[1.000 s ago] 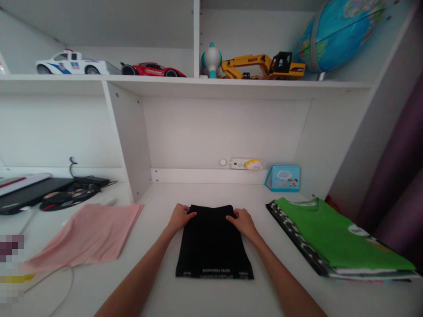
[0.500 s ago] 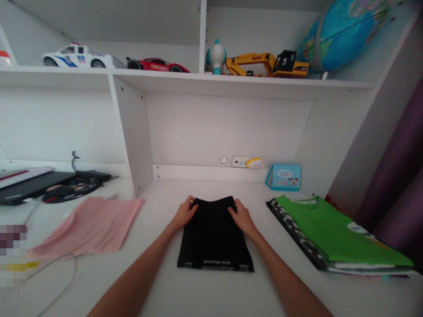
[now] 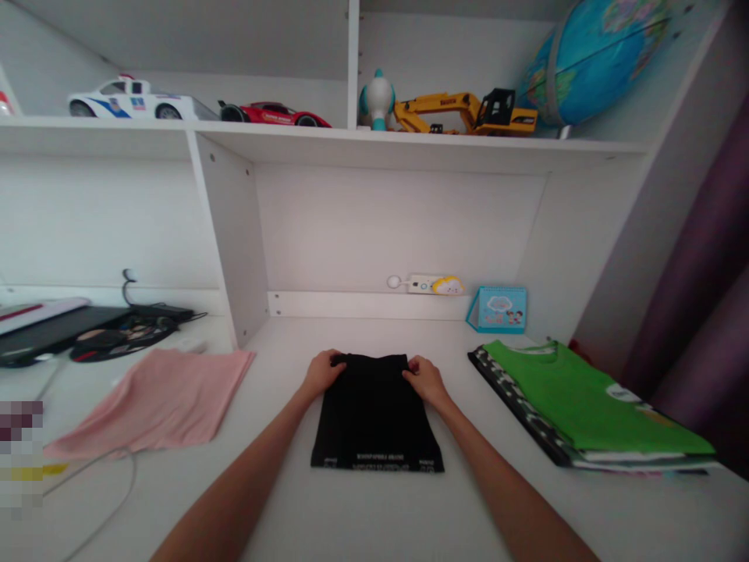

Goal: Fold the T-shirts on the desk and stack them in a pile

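Observation:
A folded black garment (image 3: 374, 414) lies on the white desk in the middle of the head view. Small pale lettering runs along the band at its near edge. My left hand (image 3: 321, 373) pinches its far left corner between thumb and fingers. At the far right corner, my right hand (image 3: 424, 381) grips the cloth the same way. Both forearms reach in from the bottom of the view, one on each side of the garment.
A pink cloth (image 3: 169, 402) lies to the left, with a thin cable (image 3: 132, 468) nearer me. On the right sits a stack topped by a green shirt (image 3: 585, 398). Behind stand a blue desk calendar (image 3: 500, 310) and a power strip (image 3: 421, 283). Toys line the shelf (image 3: 281, 136) above.
The garment's far edge, which sagged between my hands, is now nearly straight and lies lower. Both hands keep their hold on the corners. The whole view has shifted slightly.

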`<state>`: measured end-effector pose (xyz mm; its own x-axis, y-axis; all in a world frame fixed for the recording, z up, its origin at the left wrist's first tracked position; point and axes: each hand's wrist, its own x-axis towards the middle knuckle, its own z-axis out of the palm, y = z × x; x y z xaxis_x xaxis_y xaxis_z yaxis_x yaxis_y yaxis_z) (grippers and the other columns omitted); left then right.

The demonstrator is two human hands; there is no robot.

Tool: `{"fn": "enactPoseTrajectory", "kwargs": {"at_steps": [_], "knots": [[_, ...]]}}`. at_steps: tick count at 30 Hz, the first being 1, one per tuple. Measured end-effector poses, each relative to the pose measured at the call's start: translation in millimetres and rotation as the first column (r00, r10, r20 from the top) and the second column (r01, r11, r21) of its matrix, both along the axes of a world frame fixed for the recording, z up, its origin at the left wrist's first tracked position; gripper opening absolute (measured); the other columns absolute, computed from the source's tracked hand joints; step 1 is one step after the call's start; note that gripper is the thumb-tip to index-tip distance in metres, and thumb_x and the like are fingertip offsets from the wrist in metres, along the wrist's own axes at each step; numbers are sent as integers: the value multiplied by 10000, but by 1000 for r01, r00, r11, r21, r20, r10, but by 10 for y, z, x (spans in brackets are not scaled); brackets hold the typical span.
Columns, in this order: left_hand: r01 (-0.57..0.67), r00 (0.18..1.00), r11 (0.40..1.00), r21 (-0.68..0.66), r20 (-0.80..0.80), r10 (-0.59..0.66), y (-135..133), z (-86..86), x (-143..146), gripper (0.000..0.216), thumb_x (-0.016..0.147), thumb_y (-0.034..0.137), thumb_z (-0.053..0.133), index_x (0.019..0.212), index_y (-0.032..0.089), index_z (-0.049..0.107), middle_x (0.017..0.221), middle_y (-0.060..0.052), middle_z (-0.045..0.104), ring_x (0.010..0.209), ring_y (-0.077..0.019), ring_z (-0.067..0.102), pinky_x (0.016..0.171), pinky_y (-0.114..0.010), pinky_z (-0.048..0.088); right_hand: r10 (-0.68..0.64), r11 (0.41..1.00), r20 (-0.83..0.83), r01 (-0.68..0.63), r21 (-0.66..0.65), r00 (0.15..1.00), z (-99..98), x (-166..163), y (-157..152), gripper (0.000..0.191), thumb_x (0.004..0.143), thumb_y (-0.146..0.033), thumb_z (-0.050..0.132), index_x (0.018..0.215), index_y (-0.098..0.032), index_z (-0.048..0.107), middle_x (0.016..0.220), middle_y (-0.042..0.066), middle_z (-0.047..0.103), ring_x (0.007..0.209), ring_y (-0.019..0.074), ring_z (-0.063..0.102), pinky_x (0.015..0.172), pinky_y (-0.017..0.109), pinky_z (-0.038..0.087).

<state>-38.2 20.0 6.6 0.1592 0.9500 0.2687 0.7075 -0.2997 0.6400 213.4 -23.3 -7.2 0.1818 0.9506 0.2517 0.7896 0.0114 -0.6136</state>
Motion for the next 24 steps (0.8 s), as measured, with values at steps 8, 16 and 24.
{"fn": "enactPoseTrajectory", "kwargs": {"at_steps": [8,16,24], "knots": [[235,960,972,-29,164,-227,-73,375,-8,285,700,337,577,917,155,604,805,-36,658,746,-181,601,664,-270,451,39,993,-281,-69,-99,959,195,27,-61,164,844,-289,537,871,-127,552,693,-35,554,561,73,524,553,230,455],[183,975,961,207,85,-204,-254,928,-80,369,700,264,591,1060,182,601,818,-32,648,622,-132,518,626,-261,411,191,977,-537,-104,188,821,685,79,-289,175,655,-290,628,685,-137,550,505,-66,490,326,47,376,347,198,286],[155,889,881,446,325,-321,-365,1240,-155,175,764,236,483,922,170,518,833,-11,594,695,-116,560,629,-218,428,325,591,-25,-183,786,945,1255,-305,-1059,227,733,-129,484,927,-213,568,788,-16,581,516,72,464,568,216,398]]}}
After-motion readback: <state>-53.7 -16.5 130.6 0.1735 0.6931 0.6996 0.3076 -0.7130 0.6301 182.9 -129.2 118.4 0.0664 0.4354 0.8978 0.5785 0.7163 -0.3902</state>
